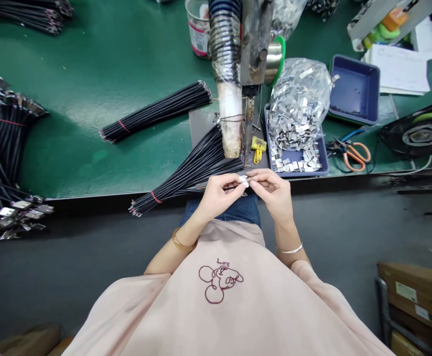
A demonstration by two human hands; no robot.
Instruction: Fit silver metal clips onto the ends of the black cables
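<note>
My left hand (221, 196) is closed in a pinch at the bench's front edge, with a short stretch of black cable showing between thumb and fingers. Fingertip to fingertip with it, my right hand (274, 192) pinches something small that the fingers mostly hide. White wrapping covers some fingertips. Just beyond my left hand lies a fanned bundle of black cables (190, 165), tied with a red band and overhanging the edge. A soldering fixture (252, 54) and a wrapped hose (231, 99) stand directly above my hands. To the right, a blue tray (299, 173) holds small metal connector shells (301, 131), partly bagged.
Another banded cable bundle (156, 111) lies behind. Cables with metal ends (4, 128) are heaped at the left. On the right are orange-handled pliers (357, 155), a second blue tray (355, 86) and a black fan (419, 131). A yellow clip (258, 148) sits near the fixture.
</note>
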